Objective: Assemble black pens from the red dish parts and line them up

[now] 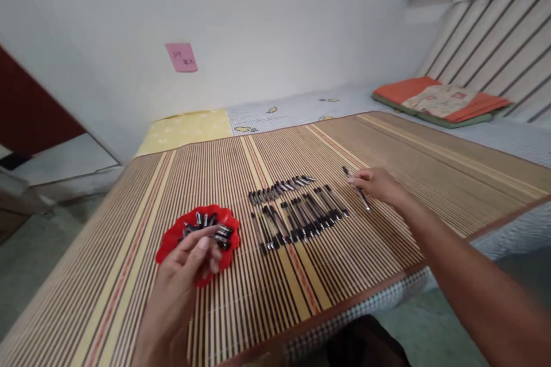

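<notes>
- head view: the right hand (379, 184) has its grip closed on a single pen (363, 199), thumb and fingertips pinching its upper part, over the striped mat (241, 298).
- that pen slants, its dark end up and away, its shiny end down and nearer; whether the lower end touches the mat, i cannot tell.
- it should be light and stiff, a thin, probably smooth plastic barrel that could roll or slip in the fingertips; a pinch near mid-barrel would likely balance best.
- its tip is probably the delicate part, best spared hard knocks.
- the left hand (185, 266) is at the near side of the red dish (172, 237), thumb and fingers close together; i cannot tell whether anything is between them.
- short dark pieces (200, 219) lie in the dish, perhaps caps: likely light, hard and fiddly, suited to fingertips.
- between the hands lies a row of pens (301, 221), with a row of short pieces (282, 188) beyond it; the pens lie so close that an end would probably give the cleanest hold.
</notes>
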`<state>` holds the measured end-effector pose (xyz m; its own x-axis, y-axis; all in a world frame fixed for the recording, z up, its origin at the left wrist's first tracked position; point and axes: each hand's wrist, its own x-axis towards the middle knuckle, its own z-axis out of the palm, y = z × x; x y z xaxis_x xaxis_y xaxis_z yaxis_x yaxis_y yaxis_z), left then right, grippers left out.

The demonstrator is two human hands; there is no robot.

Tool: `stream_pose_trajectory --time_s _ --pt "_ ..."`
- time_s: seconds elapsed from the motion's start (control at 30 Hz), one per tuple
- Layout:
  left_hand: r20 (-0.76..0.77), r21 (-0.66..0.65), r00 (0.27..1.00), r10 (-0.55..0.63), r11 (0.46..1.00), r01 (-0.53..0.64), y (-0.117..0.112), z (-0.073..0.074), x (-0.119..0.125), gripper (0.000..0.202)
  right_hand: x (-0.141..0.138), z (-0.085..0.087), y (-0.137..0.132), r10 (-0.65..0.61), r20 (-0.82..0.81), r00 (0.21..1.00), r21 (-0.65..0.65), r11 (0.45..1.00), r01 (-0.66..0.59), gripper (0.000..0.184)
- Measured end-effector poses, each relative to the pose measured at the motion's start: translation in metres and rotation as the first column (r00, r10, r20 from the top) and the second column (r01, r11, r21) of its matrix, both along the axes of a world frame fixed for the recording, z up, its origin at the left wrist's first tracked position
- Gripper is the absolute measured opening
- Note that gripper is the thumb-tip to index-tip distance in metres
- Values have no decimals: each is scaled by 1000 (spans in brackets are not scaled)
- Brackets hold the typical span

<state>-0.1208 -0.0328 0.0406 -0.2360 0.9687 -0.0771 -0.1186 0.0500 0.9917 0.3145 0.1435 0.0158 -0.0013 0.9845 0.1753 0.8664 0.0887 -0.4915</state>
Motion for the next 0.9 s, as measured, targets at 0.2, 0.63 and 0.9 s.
stream_pose_trajectory --time_s 0.2,0.63,0.9 --pt "74 -2 994 84 996 -84 2 -2 -7 40 -1 -29 24 15 75 997 -157 988 -3 38" --pt "91 25 990 108 994 -110 3 -4 -14 35 -7 -48 29 -64 120 991 -198 976 87 21" --pt "169 65 942 291 950 -306 3 1 -28 38 -10 -42 11 -122 39 992 -83 989 125 18"
